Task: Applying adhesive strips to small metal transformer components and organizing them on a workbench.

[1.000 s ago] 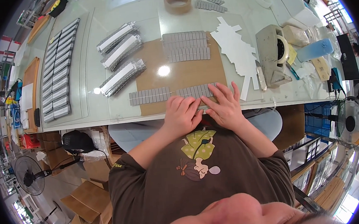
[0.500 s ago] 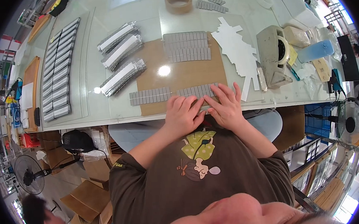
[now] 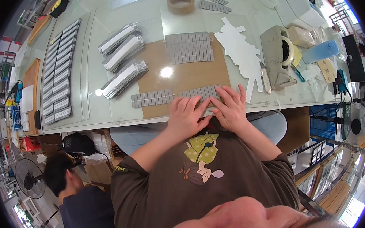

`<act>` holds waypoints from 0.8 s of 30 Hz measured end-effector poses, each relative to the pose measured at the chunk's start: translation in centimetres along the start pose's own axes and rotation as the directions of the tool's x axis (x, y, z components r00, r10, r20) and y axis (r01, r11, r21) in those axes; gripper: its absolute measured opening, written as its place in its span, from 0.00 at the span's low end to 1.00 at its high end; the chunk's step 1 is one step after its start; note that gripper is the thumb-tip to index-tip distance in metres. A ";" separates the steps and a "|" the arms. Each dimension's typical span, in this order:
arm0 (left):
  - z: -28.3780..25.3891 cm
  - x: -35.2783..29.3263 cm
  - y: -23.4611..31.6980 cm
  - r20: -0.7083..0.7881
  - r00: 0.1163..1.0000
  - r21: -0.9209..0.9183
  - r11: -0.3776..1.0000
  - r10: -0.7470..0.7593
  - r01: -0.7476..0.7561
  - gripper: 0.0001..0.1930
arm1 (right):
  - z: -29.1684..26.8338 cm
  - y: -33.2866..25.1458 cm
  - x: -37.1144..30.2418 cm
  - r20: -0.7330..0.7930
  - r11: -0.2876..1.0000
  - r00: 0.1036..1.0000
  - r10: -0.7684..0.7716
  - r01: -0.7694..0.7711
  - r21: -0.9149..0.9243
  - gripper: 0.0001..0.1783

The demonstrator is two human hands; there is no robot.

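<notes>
A grey segmented strip point(image 3: 199, 93) lies near the table's front edge, its lower right part covered by my fingers. My left hand point(image 3: 184, 116) is at its lower edge, fingers bent and the index fingertip against the strip. From the right, my right hand point(image 3: 232, 110) grips the strip's right end, index and middle fingers on top. Both thumbs sit low at the table edge, and what is between them and the fingers is mostly hidden. Just left lies a second grey segmented strip point(image 3: 152, 98). More grey strips point(image 3: 189, 45) lie together farther back on a brown sheet point(image 3: 154, 78).
Left are bundled strips with white bands point(image 3: 125, 79) and long rows of grey-white strips point(image 3: 62, 71). White paper strips point(image 3: 241, 52) are fanned out on the right, beside a tape dispenser point(image 3: 277, 58) and a blue bottle point(image 3: 321, 51). A tape roll point(image 3: 180, 3) sits at the back.
My hands stay on the same strip, with only a very slight shift. Behind on the left, another person has moved up and farther into view.
</notes>
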State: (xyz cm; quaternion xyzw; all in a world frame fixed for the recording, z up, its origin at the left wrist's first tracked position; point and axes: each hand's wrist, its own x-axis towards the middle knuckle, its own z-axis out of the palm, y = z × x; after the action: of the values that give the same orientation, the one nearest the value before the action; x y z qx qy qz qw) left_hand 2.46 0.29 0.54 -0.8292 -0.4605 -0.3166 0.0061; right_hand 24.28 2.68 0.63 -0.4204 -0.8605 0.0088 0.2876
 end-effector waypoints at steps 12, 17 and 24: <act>0.6 0.5 0.9 -0.002 1.000 -0.056 0.998 0.008 -0.008 0.25 | -1.1 0.8 -0.7 -0.046 0.997 0.996 0.079 -0.079 0.005 0.16; 0.9 0.7 1.1 0.039 0.999 -0.016 1.000 0.004 -0.003 0.27 | -0.9 0.8 -0.7 -0.031 0.998 0.998 0.061 -0.061 -0.006 0.16; 0.9 0.6 1.0 -0.019 1.000 -0.009 1.000 0.019 -0.019 0.26 | -0.9 0.8 -0.7 0.001 0.999 0.999 0.034 -0.034 -0.005 0.18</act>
State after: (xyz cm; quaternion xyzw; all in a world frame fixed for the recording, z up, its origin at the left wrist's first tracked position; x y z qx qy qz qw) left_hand 3.90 0.46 0.43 -0.8306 -0.4511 -0.3265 0.0095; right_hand 25.63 2.45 0.82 -0.4356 -0.8535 0.0118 0.2858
